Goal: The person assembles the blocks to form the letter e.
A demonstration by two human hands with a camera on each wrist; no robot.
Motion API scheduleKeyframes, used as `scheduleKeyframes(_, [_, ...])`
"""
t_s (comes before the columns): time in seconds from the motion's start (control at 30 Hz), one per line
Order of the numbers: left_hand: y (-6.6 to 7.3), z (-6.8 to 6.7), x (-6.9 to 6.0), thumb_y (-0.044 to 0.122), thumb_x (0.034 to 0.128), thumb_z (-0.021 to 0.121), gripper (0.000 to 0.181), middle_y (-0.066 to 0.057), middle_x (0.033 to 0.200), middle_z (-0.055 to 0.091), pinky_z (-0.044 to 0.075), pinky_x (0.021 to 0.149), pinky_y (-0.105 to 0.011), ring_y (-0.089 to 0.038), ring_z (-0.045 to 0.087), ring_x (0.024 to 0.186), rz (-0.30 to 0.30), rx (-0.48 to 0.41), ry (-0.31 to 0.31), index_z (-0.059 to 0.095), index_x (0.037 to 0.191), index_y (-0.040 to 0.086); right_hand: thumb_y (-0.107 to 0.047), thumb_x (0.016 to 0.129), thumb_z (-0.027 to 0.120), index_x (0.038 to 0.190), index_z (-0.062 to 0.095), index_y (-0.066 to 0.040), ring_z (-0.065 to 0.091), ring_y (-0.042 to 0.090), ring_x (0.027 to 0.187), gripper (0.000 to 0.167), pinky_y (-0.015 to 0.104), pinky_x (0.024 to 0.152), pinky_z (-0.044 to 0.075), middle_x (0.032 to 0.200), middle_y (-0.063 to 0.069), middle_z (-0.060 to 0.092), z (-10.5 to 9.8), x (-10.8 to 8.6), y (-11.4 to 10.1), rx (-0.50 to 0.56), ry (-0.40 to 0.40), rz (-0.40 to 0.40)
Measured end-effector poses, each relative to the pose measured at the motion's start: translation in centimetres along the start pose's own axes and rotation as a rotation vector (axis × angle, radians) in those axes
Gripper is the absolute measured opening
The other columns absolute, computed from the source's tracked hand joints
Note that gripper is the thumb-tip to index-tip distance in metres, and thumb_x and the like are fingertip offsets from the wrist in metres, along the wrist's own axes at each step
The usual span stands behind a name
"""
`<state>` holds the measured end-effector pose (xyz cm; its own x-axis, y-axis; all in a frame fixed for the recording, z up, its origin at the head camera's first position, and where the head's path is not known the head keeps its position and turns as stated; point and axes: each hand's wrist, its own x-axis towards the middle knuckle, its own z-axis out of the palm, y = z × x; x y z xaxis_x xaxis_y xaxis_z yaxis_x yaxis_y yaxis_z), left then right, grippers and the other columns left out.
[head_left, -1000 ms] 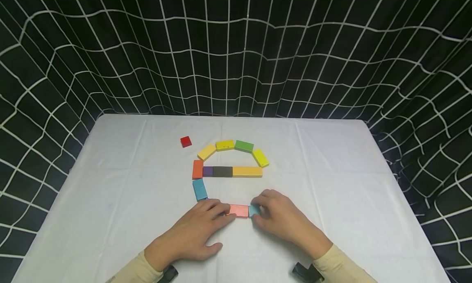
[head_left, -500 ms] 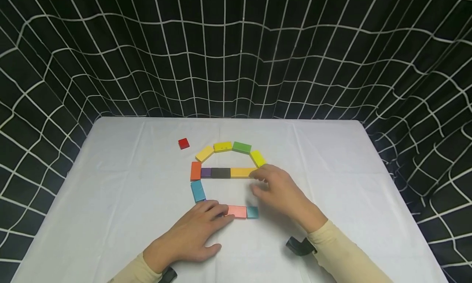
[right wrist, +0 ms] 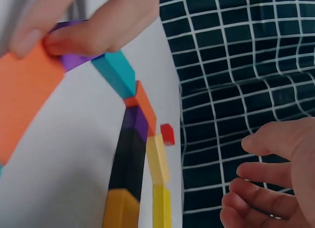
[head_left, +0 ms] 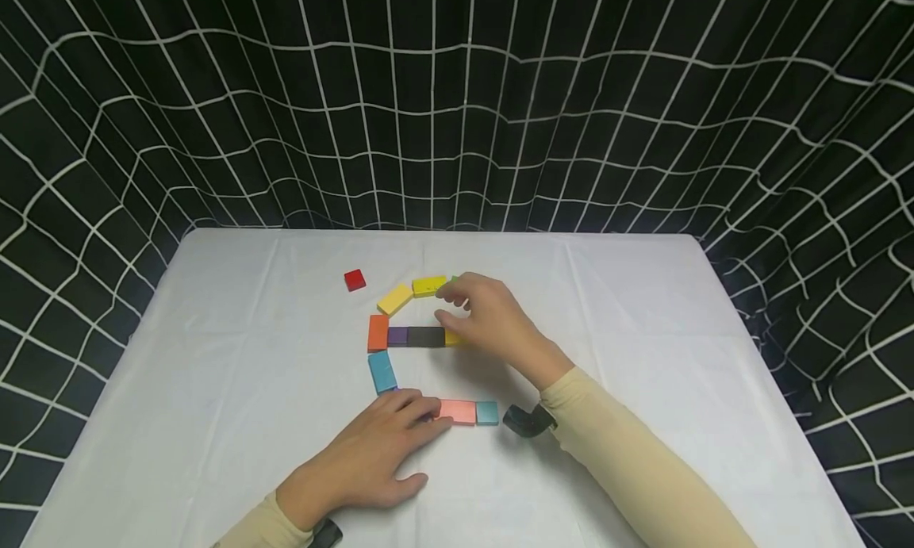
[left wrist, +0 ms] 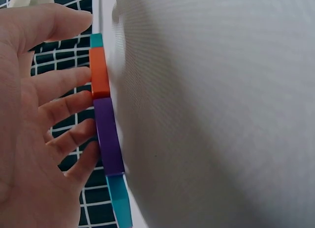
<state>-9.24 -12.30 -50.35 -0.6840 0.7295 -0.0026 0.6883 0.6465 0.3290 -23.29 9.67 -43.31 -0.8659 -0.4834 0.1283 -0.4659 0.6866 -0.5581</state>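
In the head view my left hand (head_left: 371,461) rests its fingertips on the lower row of blocks, by the pink block (head_left: 458,412), which looks orange in the left wrist view. There the fingers lie along it and a purple block (left wrist: 109,137). A small teal block (head_left: 487,413) touches the pink one's right end. My right hand (head_left: 493,318) hovers over the upper right of the figure, fingers loosely bent, nothing held. It hides the bright yellow block and most of the green and amber (head_left: 453,339) blocks. A yellow block (head_left: 429,286) lies by its fingertips.
Left of the right hand are a black block (head_left: 426,337), a small purple block (head_left: 397,337), an orange-red block (head_left: 378,333), a pale yellow block (head_left: 395,300) and a blue block (head_left: 382,372). A red block (head_left: 355,280) lies apart. Netting surrounds the white table (head_left: 250,350).
My right hand has let go of the small teal block and moved away from me, past the amber block, to the upper arc. My left hand stays put.
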Motion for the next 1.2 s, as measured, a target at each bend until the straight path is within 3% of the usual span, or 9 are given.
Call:
scheduleKeyframes(0.23, [0.0, 0.1, -0.1, 0.043, 0.0935, 0.074, 0.067, 0.0, 0.149, 0.057, 0.037, 0.121, -0.047, -0.025, 0.047, 0.139, 0.023, 0.009, 0.04, 0.062, 0.155, 0.021, -0.022, 0.099, 0.077, 0.128, 0.078, -0.007, 0.068, 0.027, 0.107, 0.033, 0.041, 0.092, 0.058, 0.119, 0.008, 0.075, 0.9, 2.5, -1.6, 0.013, -0.018, -0.008])
scheduleKeyframes(0.47, [0.1, 0.1, 0.0, 0.044, 0.0945, 0.073, 0.067, 0.0, 0.152, 0.056, 0.036, 0.122, -0.047, -0.025, 0.046, 0.14, 0.018, 0.012, 0.024, 0.06, 0.156, 0.021, -0.024, 0.101, 0.076, 0.131, 0.077, -0.008, 0.068, 0.025, 0.111, 0.035, 0.042, 0.096, 0.057, 0.121, 0.007, 0.074, 1.7, 4.8, -2.2, 0.016, -0.047, 0.016])
scheduleKeyframes(0.8, [0.0, 0.2, -0.1, 0.045, 0.0951, 0.072, 0.067, 0.0, 0.155, 0.055, 0.035, 0.123, -0.048, -0.026, 0.045, 0.143, 0.005, 0.003, 0.006, 0.06, 0.156, 0.022, -0.03, 0.101, 0.075, 0.129, 0.076, -0.004, 0.065, 0.021, 0.105, 0.038, 0.036, 0.091, 0.057, 0.117, 0.01, 0.075, 3.1, 8.3, -2.8, 0.003, -0.051, -0.003])
scheduleKeyframes(1.2, [-0.3, 0.4, -0.1, 0.042, 0.0912, 0.077, 0.067, 0.0, 0.149, 0.057, 0.035, 0.123, -0.047, -0.025, 0.047, 0.14, 0.06, 0.027, 0.087, 0.063, 0.153, 0.02, -0.031, 0.102, 0.075, 0.13, 0.076, -0.002, 0.064, 0.02, 0.099, 0.041, 0.023, 0.077, 0.056, 0.119, 0.01, 0.075, 5.1, 12.0, -4.1, 0.004, -0.066, 0.103])
